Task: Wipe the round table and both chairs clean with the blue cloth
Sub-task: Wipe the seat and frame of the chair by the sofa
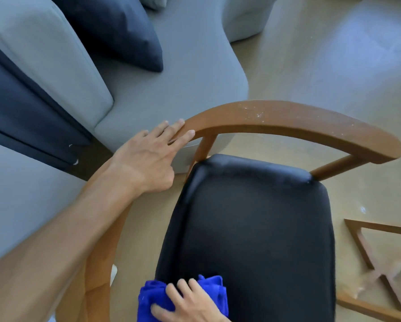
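Head view is showing the blue cloth lying bunched on the near end of the chair's black seat, at the bottom of the picture. The right hand is pressing down on it, fingers spread fairly flat over the folds rather than gripping. The left hand is resting with straight, relaxed fingers on the left end of the chair's curved wooden backrest, which is carrying pale specks along its top. A grey sofa with a dark cushion is standing just beyond the chair. A wooden frame is lying on the floor at lower right.
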